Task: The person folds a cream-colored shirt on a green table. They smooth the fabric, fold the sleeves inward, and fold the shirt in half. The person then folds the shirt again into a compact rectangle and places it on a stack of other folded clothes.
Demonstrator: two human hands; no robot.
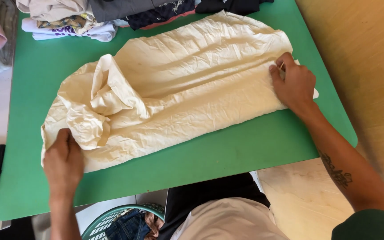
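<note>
Cream cloth (187, 84) lies stretched along the green table (227, 153) because the left hand (64, 162) pinches its crumpled end near the front left corner and the right hand (293, 83) grips the end by the right edge.

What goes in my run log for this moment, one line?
left hand: on cream garment | right hand: pinching its other end | surface: green table

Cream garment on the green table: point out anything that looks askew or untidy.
The cream garment is heavily creased, and its end by the left hand is bunched into crumpled folds instead of lying flat. The right hand presses the smoother far end.
</note>
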